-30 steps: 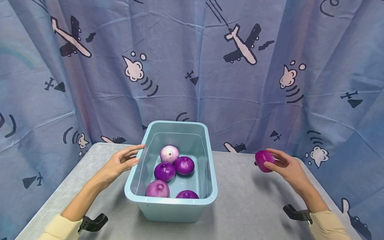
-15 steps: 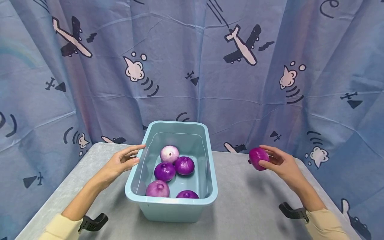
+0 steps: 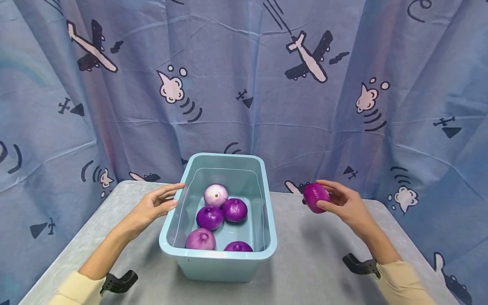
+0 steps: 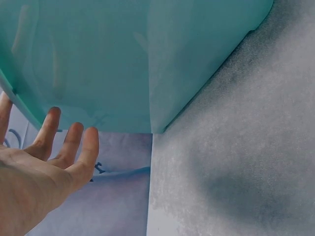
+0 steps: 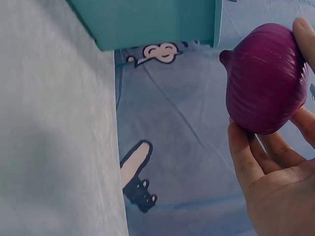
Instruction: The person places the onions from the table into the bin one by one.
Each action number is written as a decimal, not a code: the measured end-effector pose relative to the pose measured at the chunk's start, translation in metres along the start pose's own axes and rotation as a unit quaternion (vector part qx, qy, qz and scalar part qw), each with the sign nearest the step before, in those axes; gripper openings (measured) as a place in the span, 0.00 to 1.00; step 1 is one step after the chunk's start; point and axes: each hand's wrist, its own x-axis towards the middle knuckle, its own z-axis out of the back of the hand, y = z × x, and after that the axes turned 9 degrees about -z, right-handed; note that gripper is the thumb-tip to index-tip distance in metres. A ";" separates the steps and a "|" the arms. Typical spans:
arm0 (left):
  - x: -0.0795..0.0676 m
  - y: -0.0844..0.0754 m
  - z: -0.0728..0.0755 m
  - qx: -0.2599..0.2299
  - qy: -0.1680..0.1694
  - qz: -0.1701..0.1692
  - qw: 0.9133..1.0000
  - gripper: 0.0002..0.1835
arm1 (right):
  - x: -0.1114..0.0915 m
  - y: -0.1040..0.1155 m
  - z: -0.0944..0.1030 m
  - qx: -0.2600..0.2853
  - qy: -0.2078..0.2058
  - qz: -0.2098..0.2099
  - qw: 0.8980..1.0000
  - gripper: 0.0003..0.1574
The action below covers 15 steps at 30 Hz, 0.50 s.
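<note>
My right hand [image 3: 345, 207] grips a purple onion [image 3: 316, 198] between thumb and fingers, raised over the table to the right of a light blue plastic bin [image 3: 269, 220]. In the right wrist view the held onion [image 5: 266, 78] has its short stem pointing left, toward the bin. Inside the bin lie several more onions, among them a pale one [image 3: 215, 195], a dark purple one [image 3: 209, 217] and a lighter purple one [image 3: 200, 239]. At the bin's left side is my left hand [image 3: 152, 209], its fingers loosely extended and fingertips right at the rim. The left wrist view shows those fingers [image 4: 71, 142] by the bin wall.
The bin stands on a grey table [image 3: 305, 254]. Behind and around the table hangs a blue curtain [image 3: 228, 84] printed with airplanes and clouds. Each wrist carries a black camera mount, such as the one on the left wrist [image 3: 120, 282].
My right hand has carried the onion leftward and slightly up, closer to the bin. The left hand, the bin and the onions inside it have stayed in place.
</note>
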 end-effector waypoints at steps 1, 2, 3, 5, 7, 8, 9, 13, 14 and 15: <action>0.000 0.000 0.000 0.001 -0.001 0.000 1.000 0.27 | 0.001 0.002 -0.002 0.003 0.002 0.003 1.000 0.36; 0.000 0.000 0.000 0.002 -0.001 0.000 1.000 0.27 | 0.001 0.003 -0.004 0.006 0.005 0.006 1.000 0.36; 0.000 0.000 0.000 0.003 -0.001 0.001 1.000 0.27 | 0.002 0.005 -0.005 0.008 0.006 0.010 1.000 0.36; 0.000 0.001 0.000 0.004 -0.001 0.001 1.000 0.27 | 0.003 0.007 -0.009 0.018 0.010 0.017 1.000 0.36; 0.000 0.001 0.000 0.004 0.000 0.001 1.000 0.27 | 0.005 0.009 -0.012 0.026 0.013 0.023 0.999 0.36; 0.000 0.001 0.000 0.004 0.001 0.002 1.000 0.27 | 0.006 0.011 -0.014 0.029 0.015 0.027 0.999 0.35; 0.001 0.001 0.000 0.004 0.001 0.002 1.000 0.27 | 0.007 0.012 -0.015 0.031 0.016 0.031 0.999 0.35; 0.001 0.000 0.000 0.003 -0.002 0.003 1.000 0.27 | 0.012 0.017 -0.022 0.042 0.024 0.044 0.998 0.35; 0.001 0.000 0.000 0.002 -0.002 0.003 1.000 0.27 | 0.013 0.019 -0.024 0.044 0.025 0.046 0.998 0.35; 0.001 0.000 0.000 0.001 -0.002 0.003 1.000 0.27 | 0.013 0.020 -0.026 0.046 0.027 0.048 0.997 0.36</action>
